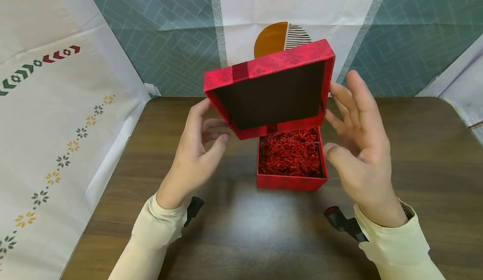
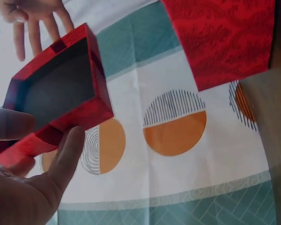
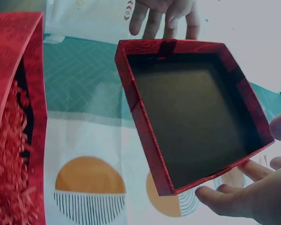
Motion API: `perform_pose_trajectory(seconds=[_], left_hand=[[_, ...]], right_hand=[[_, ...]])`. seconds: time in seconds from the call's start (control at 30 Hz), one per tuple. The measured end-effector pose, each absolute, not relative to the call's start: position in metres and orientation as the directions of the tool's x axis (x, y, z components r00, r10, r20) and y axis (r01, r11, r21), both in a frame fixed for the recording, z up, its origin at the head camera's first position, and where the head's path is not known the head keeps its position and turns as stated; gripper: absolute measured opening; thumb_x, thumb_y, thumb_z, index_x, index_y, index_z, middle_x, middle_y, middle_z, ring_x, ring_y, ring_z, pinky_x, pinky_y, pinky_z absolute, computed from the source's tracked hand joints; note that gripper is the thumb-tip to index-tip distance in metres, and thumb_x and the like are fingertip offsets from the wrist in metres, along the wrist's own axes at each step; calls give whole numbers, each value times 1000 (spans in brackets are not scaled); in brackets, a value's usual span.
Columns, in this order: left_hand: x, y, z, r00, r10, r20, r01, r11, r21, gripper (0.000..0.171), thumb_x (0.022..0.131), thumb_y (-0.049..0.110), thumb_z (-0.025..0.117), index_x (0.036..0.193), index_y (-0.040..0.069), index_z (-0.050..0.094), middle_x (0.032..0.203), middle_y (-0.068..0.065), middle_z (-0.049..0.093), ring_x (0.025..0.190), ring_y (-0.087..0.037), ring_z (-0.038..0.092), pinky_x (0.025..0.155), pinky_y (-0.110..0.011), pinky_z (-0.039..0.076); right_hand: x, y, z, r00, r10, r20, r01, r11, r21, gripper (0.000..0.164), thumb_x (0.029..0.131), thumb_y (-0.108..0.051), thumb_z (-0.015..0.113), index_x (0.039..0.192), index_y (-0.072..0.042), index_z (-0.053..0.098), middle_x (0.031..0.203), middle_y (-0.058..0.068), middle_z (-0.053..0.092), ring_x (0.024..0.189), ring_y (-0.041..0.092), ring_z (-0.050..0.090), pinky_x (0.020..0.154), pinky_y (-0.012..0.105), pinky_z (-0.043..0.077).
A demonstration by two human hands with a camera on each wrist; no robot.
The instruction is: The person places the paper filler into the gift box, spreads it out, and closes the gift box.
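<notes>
A red patterned box lid point(image 1: 268, 93) is held up tilted between both hands, its dark inside facing the head camera. At the lid's left side is the left hand point(image 1: 198, 146), fingers spread, some reaching behind the edge, thumb below. The right hand point(image 1: 358, 141) is at the right wall with fingers apart; its fingertips appear to touch it, while one finger points upward. Below and behind the lid stands the red box point(image 1: 292, 182) on the table, its far part hidden by the lid. Red shredded paper point(image 1: 290, 154) fills it.
The brown wooden table point(image 1: 124, 213) meets a teal and white cloth point(image 1: 166, 32) at the back. White embroidered cloth point(image 1: 56, 116) hangs along the left. A dark wrist device point(image 1: 343, 221) is on the right forearm, and another point(image 1: 194, 208) on the left.
</notes>
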State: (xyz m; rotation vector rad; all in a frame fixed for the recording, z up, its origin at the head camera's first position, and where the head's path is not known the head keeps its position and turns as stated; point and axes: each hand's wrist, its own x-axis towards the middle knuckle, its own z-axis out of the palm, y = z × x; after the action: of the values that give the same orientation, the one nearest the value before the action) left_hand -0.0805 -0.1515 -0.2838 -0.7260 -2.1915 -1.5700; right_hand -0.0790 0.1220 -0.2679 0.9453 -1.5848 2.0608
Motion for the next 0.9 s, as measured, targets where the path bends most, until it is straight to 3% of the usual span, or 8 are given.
perform_pose_trajectory(seconds=[0.3,0.5,0.67,0.77,0.9], left_hand=[[-79,-143,-295,-720,255,646,688,134,713,64,86,-11,52,144,-6,28,162,-8,22,128,-33,53,96,-46,49],[-83,-135,-299,-643,239,727,756,44,654,49,85,-9,51,131,-13,32,161,-19,21,137,-42,41,99,-49,46],[-86,-128,-302,-638,235,734,745,-53,665,36,97,9,59,120,-11,41,161,-24,18,145,-45,27,106,-55,38],[-85,-126,-303,-656,237,717,720,-90,688,43,100,26,64,117,-9,45,163,-23,14,146,-44,26,110,-57,31],[-86,-125,-307,-678,235,697,691,-120,713,50,96,37,70,113,-5,49,165,-19,11,147,-43,26,111,-57,30]], right_hand=[[-81,136,-276,-686,-94,722,-666,-320,-674,91,67,26,36,155,2,35,145,23,46,139,35,37,114,45,29],[-79,144,-281,-660,-121,742,-655,-391,-647,82,72,25,39,152,6,37,145,27,46,132,37,44,110,41,35],[-69,155,-284,-714,-137,686,-653,-220,-724,64,86,18,52,149,7,43,147,25,45,128,37,45,100,29,45],[-64,158,-287,-739,-118,663,-657,-89,-748,58,90,14,59,146,8,46,146,25,48,128,36,47,99,26,46],[-60,160,-293,-749,-82,657,-658,-20,-753,54,92,8,66,144,8,51,146,24,50,129,33,50,99,26,45]])
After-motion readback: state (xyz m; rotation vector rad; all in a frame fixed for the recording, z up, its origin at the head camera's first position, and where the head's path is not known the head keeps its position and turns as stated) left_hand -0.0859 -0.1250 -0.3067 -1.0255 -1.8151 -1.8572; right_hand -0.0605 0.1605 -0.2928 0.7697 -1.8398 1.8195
